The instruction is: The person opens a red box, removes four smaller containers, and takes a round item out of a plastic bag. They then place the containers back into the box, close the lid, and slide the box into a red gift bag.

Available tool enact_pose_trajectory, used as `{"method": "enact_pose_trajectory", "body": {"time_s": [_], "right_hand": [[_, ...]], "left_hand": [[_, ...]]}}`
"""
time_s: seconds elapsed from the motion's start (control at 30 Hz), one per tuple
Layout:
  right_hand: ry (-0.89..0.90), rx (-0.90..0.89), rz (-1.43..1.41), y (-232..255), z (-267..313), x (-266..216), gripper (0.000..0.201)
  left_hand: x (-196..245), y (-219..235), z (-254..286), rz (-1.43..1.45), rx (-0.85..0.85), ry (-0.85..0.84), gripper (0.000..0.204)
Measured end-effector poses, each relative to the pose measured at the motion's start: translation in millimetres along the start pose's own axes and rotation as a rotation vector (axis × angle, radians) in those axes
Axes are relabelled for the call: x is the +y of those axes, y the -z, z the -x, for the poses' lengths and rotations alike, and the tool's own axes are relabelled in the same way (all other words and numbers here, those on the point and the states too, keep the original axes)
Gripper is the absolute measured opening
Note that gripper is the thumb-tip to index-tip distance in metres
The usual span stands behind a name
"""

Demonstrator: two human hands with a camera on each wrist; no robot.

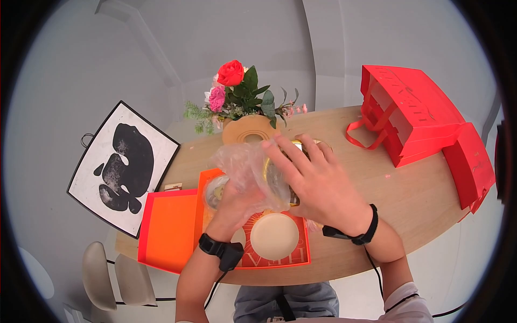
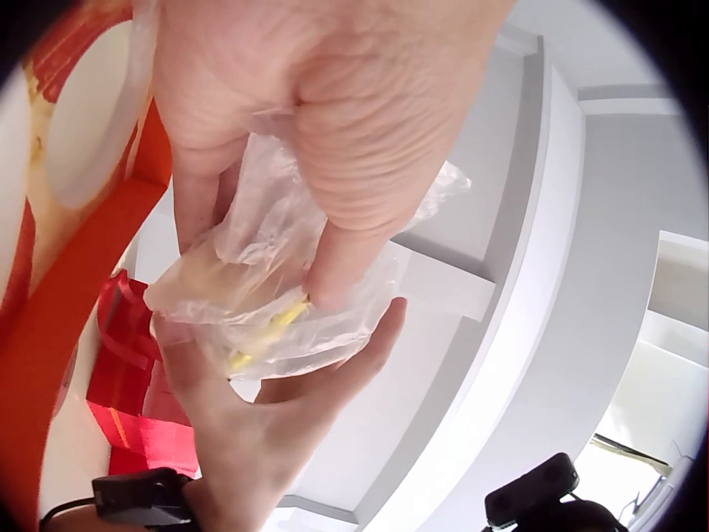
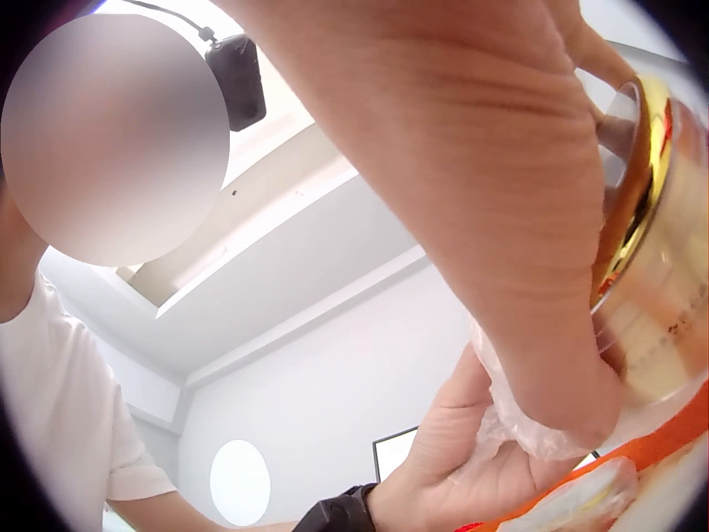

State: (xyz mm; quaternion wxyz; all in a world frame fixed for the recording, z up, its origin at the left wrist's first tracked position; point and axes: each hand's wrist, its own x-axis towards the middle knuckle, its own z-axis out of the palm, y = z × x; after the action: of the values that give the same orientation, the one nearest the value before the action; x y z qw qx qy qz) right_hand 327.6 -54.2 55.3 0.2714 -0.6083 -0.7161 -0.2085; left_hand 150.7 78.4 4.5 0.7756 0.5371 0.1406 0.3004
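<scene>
A clear jar with a shiny gold rim [image 3: 654,177] is between my two hands, partly covered by a crinkled clear plastic bag [image 1: 242,161]. My right hand [image 1: 326,185] grips the jar from the right, fingers spread over its top. From below and left, my left hand [image 1: 237,202] holds the bag, its thumb pressing the plastic in the left wrist view. Beneath the hands lies an orange gift box [image 1: 309,253] with a red printed insert and a round cream well [image 1: 274,237]. Another clear-wrapped round container [image 1: 214,192] sits in the box's upper left, partly hidden by my left hand.
An orange box lid [image 1: 171,223] adjoins the box on the left. Behind the hands stands a vase [image 1: 237,131] of flowers. A framed black-and-white picture [image 1: 126,167] leans at left, and a red gift bag [image 1: 412,113] stands at right on the wooden table [image 1: 371,188].
</scene>
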Motion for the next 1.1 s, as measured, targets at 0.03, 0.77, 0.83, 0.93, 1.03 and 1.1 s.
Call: {"method": "enact_pose_trajectory", "body": {"time_s": [0.03,0.77,0.83,0.93,1.03,1.1], "right_hand": [[0.000,0.000,0.000,-1,-1,-2,0.103],[-0.046,-0.054,-0.903,-11,-9,30,0.142],[-0.015,-0.054,-0.880,-16,-10,27,0.142],[0.063,-0.032,-0.804,-21,-10,23,0.143],[0.061,-0.003,-0.743,-22,-9,21,0.142],[0.076,-0.041,-0.771,-18,-9,22,0.144]], "left_hand": [[1,-1,0,0.000,0.000,0.000,0.078],[-17,22,6,0.231,-0.013,0.054,0.082],[-12,19,10,0.218,-0.022,0.072,0.079],[-9,18,13,0.175,-0.019,0.075,0.072],[-8,19,15,0.183,-0.023,0.079,0.069],[-10,20,15,0.239,-0.067,0.091,0.067]]}}
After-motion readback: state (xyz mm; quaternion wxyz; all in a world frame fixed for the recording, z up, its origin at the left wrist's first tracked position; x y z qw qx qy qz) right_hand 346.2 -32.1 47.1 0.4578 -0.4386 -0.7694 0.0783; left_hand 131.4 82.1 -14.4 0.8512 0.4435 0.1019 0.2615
